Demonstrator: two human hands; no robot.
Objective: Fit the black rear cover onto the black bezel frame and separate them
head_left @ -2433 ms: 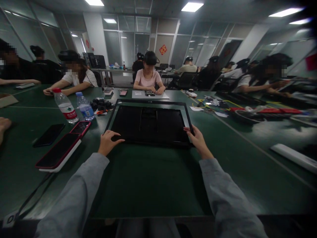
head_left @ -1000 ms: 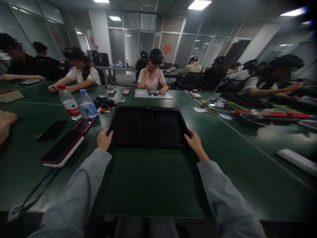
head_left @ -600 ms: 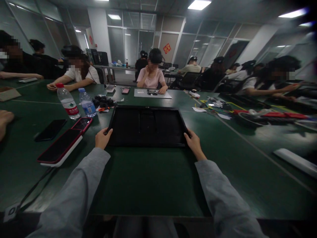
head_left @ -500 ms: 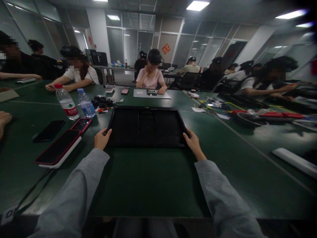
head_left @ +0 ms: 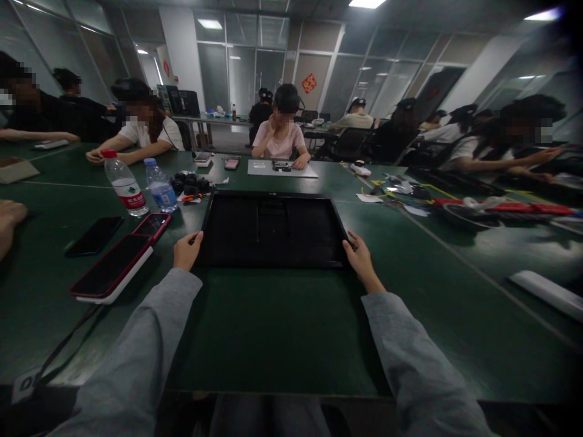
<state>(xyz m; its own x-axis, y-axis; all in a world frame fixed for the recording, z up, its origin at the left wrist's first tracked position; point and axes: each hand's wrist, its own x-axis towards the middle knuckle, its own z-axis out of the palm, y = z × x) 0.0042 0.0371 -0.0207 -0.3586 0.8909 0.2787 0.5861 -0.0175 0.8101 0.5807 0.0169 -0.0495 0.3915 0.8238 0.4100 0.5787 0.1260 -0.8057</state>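
Tabletop (head_left: 273,340), dark green, fills the lower half of the frame. At lower left, a red-edged phone (head_left: 112,267) lies on a white slab (head_left: 132,275). At centre, the left hand (head_left: 186,252) and right hand (head_left: 362,261) touch opposite side rims of a wide black panel (head_left: 237,233). Each thumb is at the rim; most fingertips are hidden, so whether either grip is clamped or merely resting cannot be told. The panel lies flat and shallow like a tray, its rim looking complete and seated all round, with raised lines in the middle; any fastening is too dark to judge. At centre left stand two upright, capped bottles: one red-capped (head_left: 126,191), part full of clear liquid, and one blue-capped (head_left: 160,188), its level unclear. Behind them, at far left, a carton (head_left: 17,171) hides its contents. At upper centre, a person in pink (head_left: 279,144) sits at a pale mat (head_left: 298,172).
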